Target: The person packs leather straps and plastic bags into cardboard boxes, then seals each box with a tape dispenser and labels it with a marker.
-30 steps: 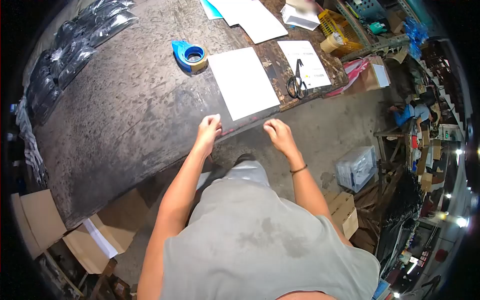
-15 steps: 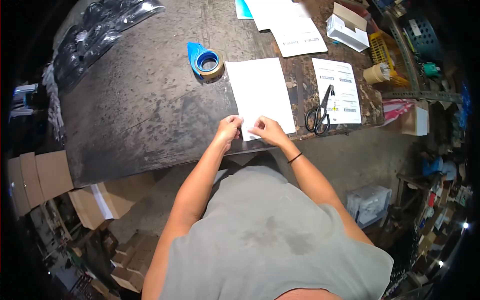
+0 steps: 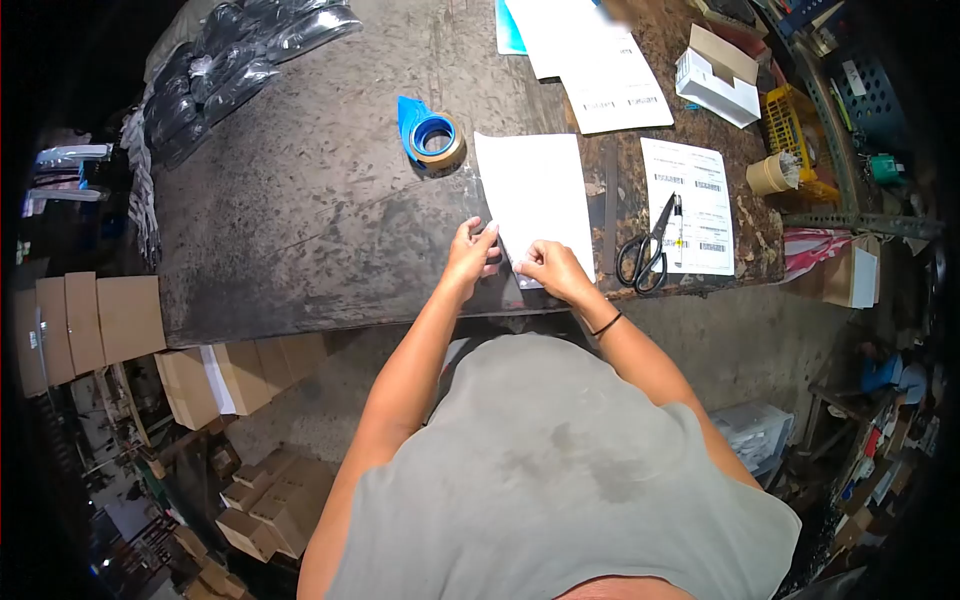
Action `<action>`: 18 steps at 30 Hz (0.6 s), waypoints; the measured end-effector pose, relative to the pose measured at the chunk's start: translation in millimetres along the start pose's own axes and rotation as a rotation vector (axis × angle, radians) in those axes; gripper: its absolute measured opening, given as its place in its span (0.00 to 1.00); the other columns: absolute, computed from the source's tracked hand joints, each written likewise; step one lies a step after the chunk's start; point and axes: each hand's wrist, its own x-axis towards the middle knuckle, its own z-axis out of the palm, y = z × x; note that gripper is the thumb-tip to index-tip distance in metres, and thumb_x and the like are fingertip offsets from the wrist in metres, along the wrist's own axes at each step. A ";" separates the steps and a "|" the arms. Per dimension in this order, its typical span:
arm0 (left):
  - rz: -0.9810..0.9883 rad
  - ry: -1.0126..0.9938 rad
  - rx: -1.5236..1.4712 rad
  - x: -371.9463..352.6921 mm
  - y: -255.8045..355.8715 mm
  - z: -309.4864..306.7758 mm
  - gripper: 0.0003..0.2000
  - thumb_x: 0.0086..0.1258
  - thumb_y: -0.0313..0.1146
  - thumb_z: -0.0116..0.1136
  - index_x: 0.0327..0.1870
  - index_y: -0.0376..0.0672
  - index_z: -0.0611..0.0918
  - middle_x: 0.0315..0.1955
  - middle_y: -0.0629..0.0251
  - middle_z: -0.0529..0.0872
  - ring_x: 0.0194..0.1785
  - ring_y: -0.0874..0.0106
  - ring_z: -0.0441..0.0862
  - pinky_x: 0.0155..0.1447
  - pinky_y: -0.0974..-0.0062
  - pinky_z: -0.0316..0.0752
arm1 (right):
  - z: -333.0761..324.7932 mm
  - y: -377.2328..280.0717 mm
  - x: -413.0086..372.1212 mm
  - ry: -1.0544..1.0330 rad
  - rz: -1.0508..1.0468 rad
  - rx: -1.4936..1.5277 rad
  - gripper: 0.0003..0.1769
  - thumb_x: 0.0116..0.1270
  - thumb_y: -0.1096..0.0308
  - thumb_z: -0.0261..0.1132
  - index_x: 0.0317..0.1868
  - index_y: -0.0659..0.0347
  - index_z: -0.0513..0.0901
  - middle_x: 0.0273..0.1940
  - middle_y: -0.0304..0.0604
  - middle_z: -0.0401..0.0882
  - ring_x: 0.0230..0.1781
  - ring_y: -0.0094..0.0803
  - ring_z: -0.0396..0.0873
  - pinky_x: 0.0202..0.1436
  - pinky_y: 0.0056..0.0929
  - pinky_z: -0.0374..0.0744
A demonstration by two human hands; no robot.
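Note:
A blank white sheet [image 3: 540,195] lies on the dark table near its front edge. Just left of the sheet is my left hand [image 3: 472,256], fingers apart and holding nothing. My right hand [image 3: 555,270] rests over the sheet's lower part, its fingertips pinched together; whatever is between them is too small to name. Beyond my left hand, a blue tape dispenser [image 3: 408,124] holds a roll of brown tape [image 3: 450,156]. Right of the sheet, black scissors [image 3: 643,258] and a pen [image 3: 679,232] lie on a printed label sheet [image 3: 712,200].
More printed sheets [image 3: 622,90] lie at the back, near an open white box [image 3: 715,85]. Black plastic packages [image 3: 225,75] sit at the far left of the table [image 3: 300,220]. A cardboard tube [image 3: 768,176] and a yellow basket [image 3: 790,125] are at the right.
My left hand has opened and moved off the sheet's left edge. My right hand stays pinched at the sheet's lower part. The whole view has shifted slightly.

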 end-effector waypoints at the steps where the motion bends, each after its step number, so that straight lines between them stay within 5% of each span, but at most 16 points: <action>1: 0.005 -0.003 -0.003 2.9 0.9 -2.1 0.37 0.66 0.48 0.61 0.70 0.43 0.58 0.57 0.56 0.74 0.53 0.66 0.75 0.48 0.64 0.76 | -1.6 -0.4 1.3 -0.004 -0.006 0.014 0.18 0.56 0.58 0.70 0.30 0.66 0.78 0.25 0.47 0.79 0.26 0.33 0.77 0.34 0.34 0.75; 5: -0.010 -0.033 -0.011 18.8 10.8 -12.3 0.36 0.68 0.55 0.55 0.70 0.43 0.60 0.65 0.50 0.68 0.64 0.55 0.69 0.63 0.49 0.64 | -22.7 -16.3 2.1 -0.071 -0.078 0.112 0.21 0.56 0.56 0.71 0.29 0.66 0.75 0.24 0.46 0.73 0.27 0.32 0.71 0.35 0.32 0.73; 6: 0.008 -0.037 0.005 27.2 11.9 -15.9 0.35 0.68 0.54 0.55 0.70 0.43 0.61 0.65 0.50 0.68 0.64 0.55 0.69 0.62 0.49 0.65 | -33.1 -19.6 4.2 -0.034 -0.149 -0.043 0.17 0.61 0.62 0.69 0.25 0.62 0.71 0.21 0.32 0.67 0.25 0.19 0.64 0.27 0.24 0.66; 9: 0.064 -0.062 0.046 40.0 27.3 -16.4 0.34 0.68 0.51 0.57 0.69 0.41 0.62 0.63 0.50 0.70 0.61 0.58 0.71 0.60 0.54 0.68 | -86.9 -63.7 0.8 0.057 -0.284 -0.438 0.11 0.59 0.63 0.68 0.33 0.62 0.78 0.28 0.49 0.80 0.30 0.41 0.80 0.35 0.36 0.75; 11: 0.109 -0.091 0.077 54.9 33.5 -16.1 0.32 0.68 0.48 0.58 0.68 0.40 0.64 0.61 0.50 0.73 0.59 0.60 0.74 0.58 0.58 0.71 | -122.1 -99.4 -1.4 0.068 -0.312 -0.681 0.06 0.59 0.71 0.65 0.34 0.62 0.77 0.32 0.46 0.81 0.36 0.41 0.81 0.39 0.38 0.77; 14: 0.320 -0.012 0.235 79.9 42.1 -3.8 0.26 0.69 0.38 0.59 0.63 0.34 0.70 0.48 0.54 0.83 0.49 0.68 0.80 0.52 0.73 0.73 | -153.9 -148.4 -20.0 0.187 -0.504 -0.781 0.06 0.57 0.72 0.67 0.33 0.60 0.77 0.30 0.44 0.80 0.36 0.43 0.80 0.38 0.38 0.76; 15: 0.428 0.027 0.239 89.7 38.5 0.8 0.18 0.69 0.35 0.58 0.55 0.32 0.76 0.39 0.59 0.85 0.39 0.72 0.80 0.44 0.74 0.74 | -157.9 -159.3 -26.2 0.213 -0.565 -0.799 0.06 0.56 0.72 0.67 0.32 0.60 0.77 0.30 0.44 0.80 0.35 0.43 0.80 0.38 0.38 0.76; 18: 0.590 0.038 0.573 117.7 34.5 0.7 0.10 0.66 0.33 0.57 0.43 0.38 0.80 0.29 0.57 0.82 0.36 0.67 0.81 0.42 0.66 0.75 | -177.8 -186.5 -39.8 0.253 -0.616 -0.831 0.07 0.54 0.75 0.66 0.33 0.60 0.76 0.29 0.43 0.79 0.35 0.43 0.79 0.39 0.39 0.76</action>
